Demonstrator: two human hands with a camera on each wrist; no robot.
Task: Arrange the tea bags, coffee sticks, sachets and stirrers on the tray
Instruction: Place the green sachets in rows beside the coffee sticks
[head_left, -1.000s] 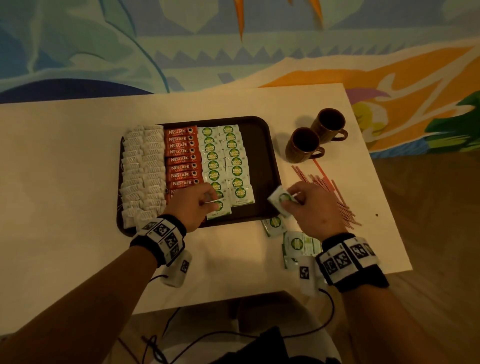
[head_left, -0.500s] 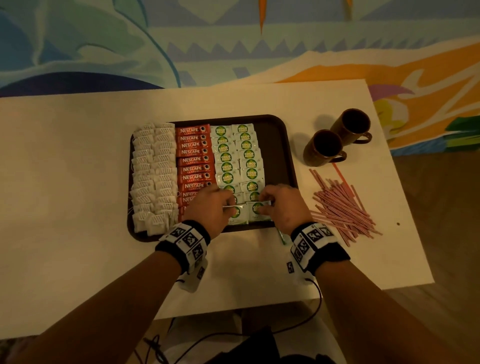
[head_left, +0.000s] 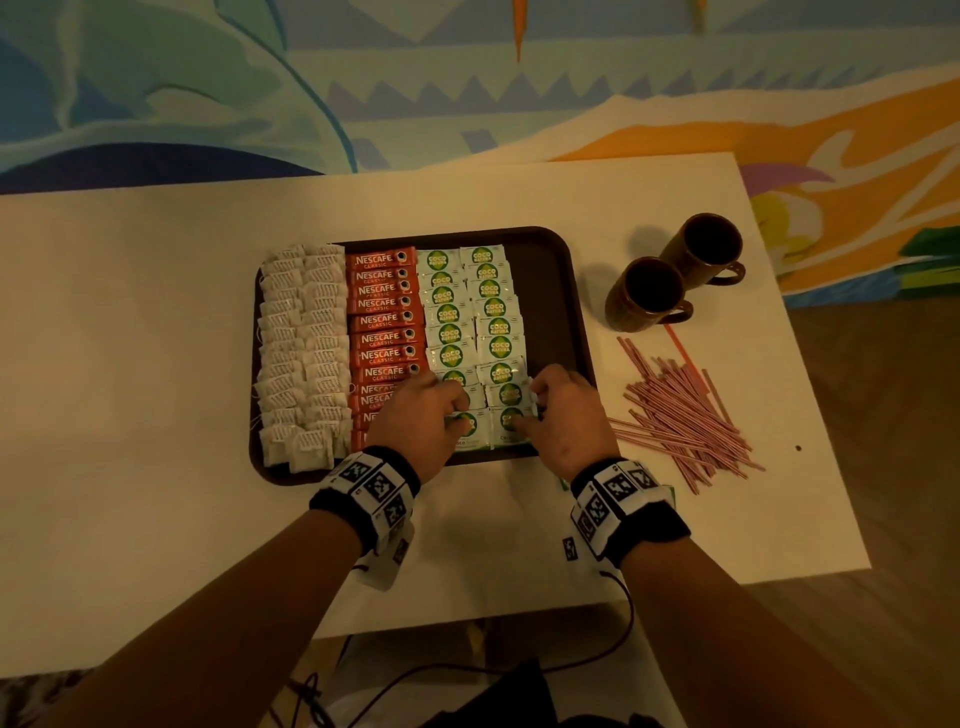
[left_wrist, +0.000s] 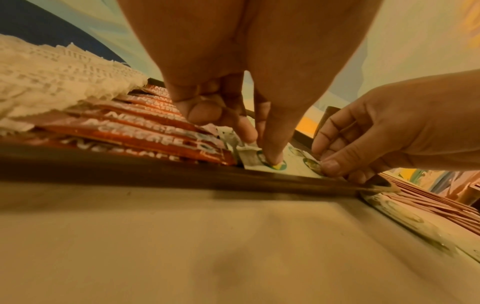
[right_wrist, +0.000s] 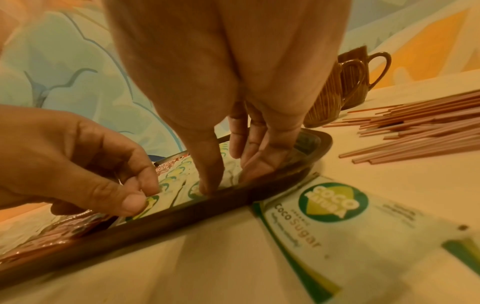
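On the brown tray (head_left: 553, 291) lie tea bags (head_left: 301, 353) at the left, red coffee sticks (head_left: 382, 322) in the middle and two columns of green-and-white sugar sachets (head_left: 470, 306). My left hand (head_left: 460, 415) pinches the nearest sachet of the left column (head_left: 480, 431) with thumb and curled forefinger. My right hand (head_left: 527, 415) holds the nearest sachet of the right column (head_left: 506, 439), thumb on top and fingers (right_wrist: 246, 164) at its right edge. It lies flat against the tray's near rim (right_wrist: 182, 211). Pink stirrers (head_left: 680, 410) lie heaped on the table, right of the tray.
Two brown mugs (head_left: 644, 293) stand behind the stirrers at the right. More loose sachets (right_wrist: 337, 222) lie on the table just in front of the tray's near right corner, mostly hidden under my right wrist in the head view. The table's right edge (head_left: 800, 364) is close to the stirrers.
My right hand carried a sachet from the loose ones on the table leftward onto the tray, down at the near end of the right column. My left hand stayed on its sachet.
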